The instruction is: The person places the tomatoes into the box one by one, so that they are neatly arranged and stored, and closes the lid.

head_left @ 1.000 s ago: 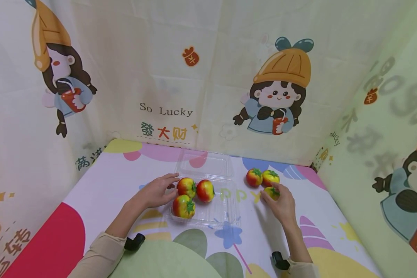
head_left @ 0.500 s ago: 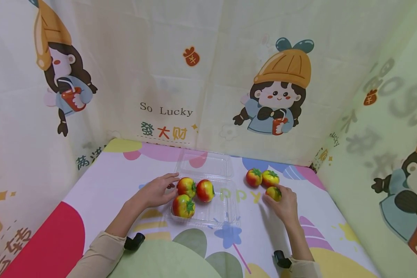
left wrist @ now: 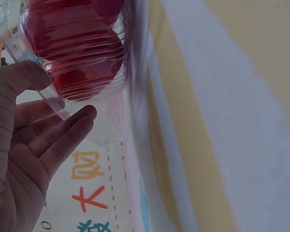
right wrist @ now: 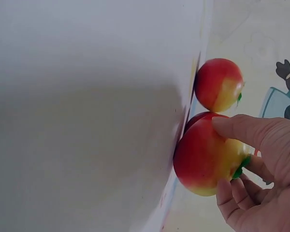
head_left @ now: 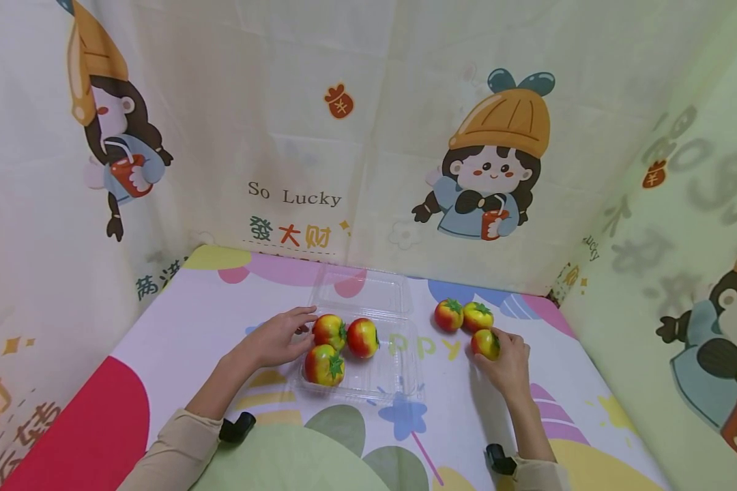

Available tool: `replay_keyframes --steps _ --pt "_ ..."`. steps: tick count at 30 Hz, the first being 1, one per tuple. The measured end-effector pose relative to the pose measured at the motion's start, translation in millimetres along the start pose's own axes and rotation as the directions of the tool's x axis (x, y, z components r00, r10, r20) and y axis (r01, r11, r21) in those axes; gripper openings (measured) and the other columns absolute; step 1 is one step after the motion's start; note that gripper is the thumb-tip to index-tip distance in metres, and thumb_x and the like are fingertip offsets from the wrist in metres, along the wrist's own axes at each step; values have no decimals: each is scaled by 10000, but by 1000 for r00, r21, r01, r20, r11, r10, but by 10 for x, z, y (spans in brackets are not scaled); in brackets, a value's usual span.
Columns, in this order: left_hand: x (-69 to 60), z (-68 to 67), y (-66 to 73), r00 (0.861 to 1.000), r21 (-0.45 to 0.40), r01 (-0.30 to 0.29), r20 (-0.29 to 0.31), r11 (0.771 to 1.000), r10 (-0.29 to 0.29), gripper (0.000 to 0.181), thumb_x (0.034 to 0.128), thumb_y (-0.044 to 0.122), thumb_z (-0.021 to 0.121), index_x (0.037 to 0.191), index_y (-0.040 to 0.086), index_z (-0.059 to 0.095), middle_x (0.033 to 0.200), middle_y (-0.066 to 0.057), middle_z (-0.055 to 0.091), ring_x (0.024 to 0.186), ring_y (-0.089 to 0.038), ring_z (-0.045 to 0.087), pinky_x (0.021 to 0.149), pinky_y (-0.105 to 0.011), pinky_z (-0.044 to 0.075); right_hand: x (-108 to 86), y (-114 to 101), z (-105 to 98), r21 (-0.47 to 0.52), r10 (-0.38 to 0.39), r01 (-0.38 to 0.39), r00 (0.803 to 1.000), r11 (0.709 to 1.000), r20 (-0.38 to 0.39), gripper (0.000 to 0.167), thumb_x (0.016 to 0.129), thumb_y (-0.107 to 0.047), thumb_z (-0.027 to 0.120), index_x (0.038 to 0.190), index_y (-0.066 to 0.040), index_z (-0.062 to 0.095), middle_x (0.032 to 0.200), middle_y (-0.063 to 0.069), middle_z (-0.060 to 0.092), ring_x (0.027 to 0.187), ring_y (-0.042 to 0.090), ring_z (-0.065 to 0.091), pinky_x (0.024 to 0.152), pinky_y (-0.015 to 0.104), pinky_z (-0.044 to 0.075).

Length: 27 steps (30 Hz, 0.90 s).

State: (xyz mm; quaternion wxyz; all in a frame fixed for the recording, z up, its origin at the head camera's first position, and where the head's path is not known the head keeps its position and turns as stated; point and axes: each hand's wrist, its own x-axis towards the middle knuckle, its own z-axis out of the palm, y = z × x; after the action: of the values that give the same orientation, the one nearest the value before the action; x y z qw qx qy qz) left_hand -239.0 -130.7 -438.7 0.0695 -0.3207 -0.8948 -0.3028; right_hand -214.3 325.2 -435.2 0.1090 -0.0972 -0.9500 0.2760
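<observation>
Right hand (head_left: 510, 360): fingers grasp one fruit (head_left: 482, 344). Left hand (head_left: 280, 337) at box (head_left: 374, 379) rim; cannot tell if grasping. Step, judged: picking; next calls for steady lift.

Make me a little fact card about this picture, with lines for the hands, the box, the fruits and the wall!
Left hand: at the clear box's left edge
Right hand: holding one red-and-yellow fruit
Clear box: on the table, lid open behind it
Fruits in box: three, towards its left side
Fruits left on table: two, side by side
All fruits: six
Back wall: cloth saying "So Lucky"
</observation>
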Motion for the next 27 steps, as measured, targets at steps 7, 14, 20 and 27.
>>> replay_keyframes --steps 7,14,20,27 --pt "0 -7 0 1000 -11 6 2 1000 -6 425 950 127 650 1344 -30 633 1451 -215 565 968 -199 715 903 -409 601 2 14 -2 -10 2 -2 1000 1000 -6 718 863 -157 786 1453 91 460 1350 327 375 1270 485 316 1103 615 386" --pt "-4 -17 13 1000 -6 20 16 1000 -20 433 959 146 650 1359 -21 626 1464 -205 558 980 -203 711 909 -408 599 -13 -1 -3 8 27 -27 1000 1000 -6 688 849 -148 796 1418 86 489 1346 308 379 1271 479 326 1104 628 402" --pt "-4 -16 11 1000 -6 18 15 1000 -18 432 957 137 651 1357 -24 625 1461 -211 557 977 -205 711 906 -409 600 -38 -14 -12 11 37 -37 999 999 -7 700 843 -168 805 1415 83 490 1337 303 386 1265 471 341 1113 629 389" --pt "-11 -22 24 1000 -9 22 15 1000 -22 434 957 144 648 1358 -19 623 1464 -209 556 980 -207 710 912 -414 598 -82 -99 -30 41 6 -6 1000 999 -8 719 852 -204 813 1439 60 493 1346 287 399 1273 450 357 1126 620 383"
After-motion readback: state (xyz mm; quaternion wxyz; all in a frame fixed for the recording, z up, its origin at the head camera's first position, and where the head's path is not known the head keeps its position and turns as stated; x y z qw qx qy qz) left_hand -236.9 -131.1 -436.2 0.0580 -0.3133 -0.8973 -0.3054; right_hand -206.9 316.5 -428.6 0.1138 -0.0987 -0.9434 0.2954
